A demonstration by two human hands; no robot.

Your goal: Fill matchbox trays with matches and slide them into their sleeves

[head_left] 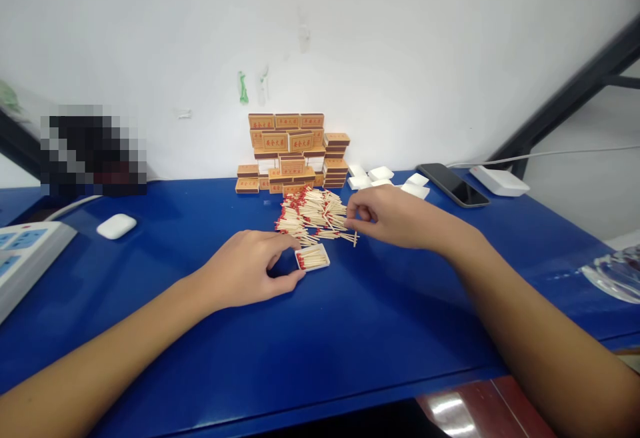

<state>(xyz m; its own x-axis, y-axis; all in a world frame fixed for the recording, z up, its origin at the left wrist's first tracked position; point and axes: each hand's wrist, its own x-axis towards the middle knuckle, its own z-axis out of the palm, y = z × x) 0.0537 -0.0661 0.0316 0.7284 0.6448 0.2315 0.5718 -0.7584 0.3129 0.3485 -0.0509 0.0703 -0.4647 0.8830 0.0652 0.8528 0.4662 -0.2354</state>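
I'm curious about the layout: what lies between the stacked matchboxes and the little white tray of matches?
A heap of loose red-tipped matches lies between the stacked matchboxes and the white tray, seen in the head view.

Heavy pixel blocks blurred a dark object (95, 151) at the left of the frame, whose edge cut off a white power strip with blue socket panels (40, 255). Right of centre, whether the bare right hand (385, 215) pinched any thin, red-tipped wooden matches (315, 211) could not be told. The right edge cropped a clear, shiny plastic item (607, 281), and the lower corners cut off both bare forearms (125, 338).
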